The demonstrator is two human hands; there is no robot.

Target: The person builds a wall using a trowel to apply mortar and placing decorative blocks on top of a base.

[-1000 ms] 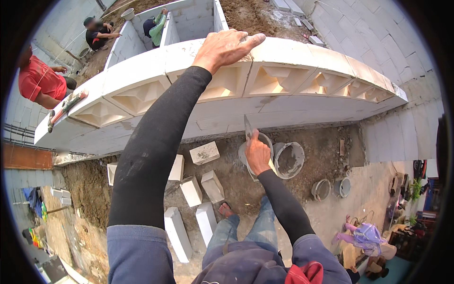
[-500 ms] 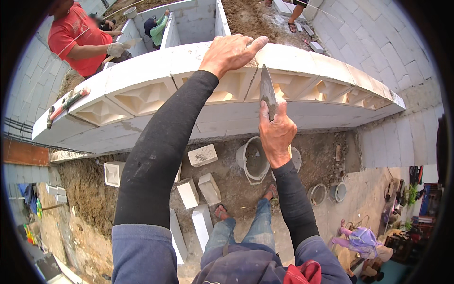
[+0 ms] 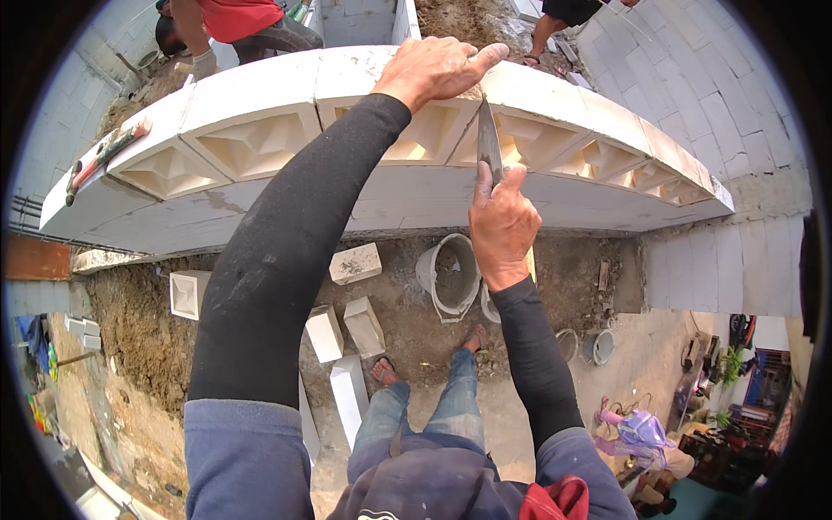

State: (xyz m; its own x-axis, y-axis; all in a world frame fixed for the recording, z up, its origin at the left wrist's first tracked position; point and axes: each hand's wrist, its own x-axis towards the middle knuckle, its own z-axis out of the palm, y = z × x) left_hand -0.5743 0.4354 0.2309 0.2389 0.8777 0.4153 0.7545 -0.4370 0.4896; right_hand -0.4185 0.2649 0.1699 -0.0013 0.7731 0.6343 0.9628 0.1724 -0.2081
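A row of cream ventilation blocks [image 3: 251, 143] with recessed faces runs along the top of a light-grey block wall [image 3: 407, 199]. On the row's upper surface lies my left hand [image 3: 436, 68], thumb stretched out to the right and the other fingers partly hidden. My right hand [image 3: 504, 221] is wrapped round a trowel [image 3: 489, 139], its handle mostly hidden by the palm. The narrow, mortar-smeared blade points up and away, its tip at the joint between two blocks, just below my left thumb.
A red-and-black handled tool [image 3: 108, 160] lies at the wall's left end. Below stand a mortar bucket [image 3: 449, 277] and several loose blocks [image 3: 355, 263] near my feet. Beyond the wall, a person in a red shirt [image 3: 238, 17] is close by. Another person [image 3: 646, 433] is at lower right.
The view has shifted, so the wall sits higher in the picture. The person in red has moved right and upward, partly out of view. Both hands keep nearly the same place on the blocks.
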